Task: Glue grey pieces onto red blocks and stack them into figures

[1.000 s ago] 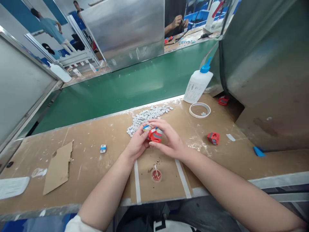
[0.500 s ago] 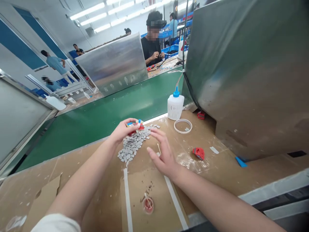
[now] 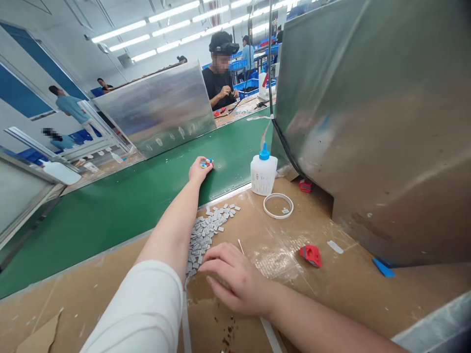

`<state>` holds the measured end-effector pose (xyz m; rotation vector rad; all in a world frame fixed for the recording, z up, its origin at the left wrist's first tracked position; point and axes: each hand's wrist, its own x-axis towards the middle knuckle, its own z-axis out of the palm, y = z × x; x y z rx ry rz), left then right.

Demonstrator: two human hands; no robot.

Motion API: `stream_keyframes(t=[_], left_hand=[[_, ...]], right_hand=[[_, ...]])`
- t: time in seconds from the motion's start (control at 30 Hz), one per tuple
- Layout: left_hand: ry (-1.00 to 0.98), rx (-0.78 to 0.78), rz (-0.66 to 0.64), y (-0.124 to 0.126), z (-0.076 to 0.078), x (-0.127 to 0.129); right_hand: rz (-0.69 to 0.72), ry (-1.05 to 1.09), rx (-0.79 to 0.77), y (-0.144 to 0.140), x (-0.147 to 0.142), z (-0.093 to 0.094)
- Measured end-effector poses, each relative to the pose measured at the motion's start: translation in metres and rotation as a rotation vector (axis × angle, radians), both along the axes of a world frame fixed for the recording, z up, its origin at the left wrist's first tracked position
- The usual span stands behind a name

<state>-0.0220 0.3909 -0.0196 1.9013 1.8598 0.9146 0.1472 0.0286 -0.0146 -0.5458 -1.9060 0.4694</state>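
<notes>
My left hand reaches far out over the green conveyor belt. Its fingers are closed round a small plastic piece coloured red, blue, yellow and white, partly hidden by the hand. My right hand hovers low over the brown worktop, thumb and fingers apart, nothing between them. Just beyond its fingertips lies a heap of small grey rectangular pieces. A cotton swab rests near the back of that hand.
A white bottle with a blue cap stands by the belt. In front of it lies a tape roll. To the right are a red plastic part and a blue strip. A metal panel walls off the right. Across the belt sits a co-worker.
My left hand has moved away from me, from above the grey heap to over the belt, still holding the coloured piece. My right hand has drawn nearer to me. The camera view has shifted.
</notes>
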Motion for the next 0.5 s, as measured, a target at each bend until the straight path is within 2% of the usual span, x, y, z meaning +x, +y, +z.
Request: stream_keyframes(t=[0.1,0.23,0.37,0.5], left_hand=[[0.051,-0.003,0.045,0.012,-0.004,-0.008],[0.11,0.004,0.112,0.016,-0.005,-0.036],[0.168,0.014,0.217,0.008,0.003,-0.083],[0.222,-0.016,0.346,-0.011,0.018,-0.145]], right_hand=[[0.007,-0.016,-0.005,0.001,-0.001,0.001],[0.002,-0.01,0.004,0.001,-0.002,0.001],[-0.008,-0.011,0.016,0.002,-0.002,0.0],[0.005,-0.031,0.007,0.003,-0.002,-0.002]])
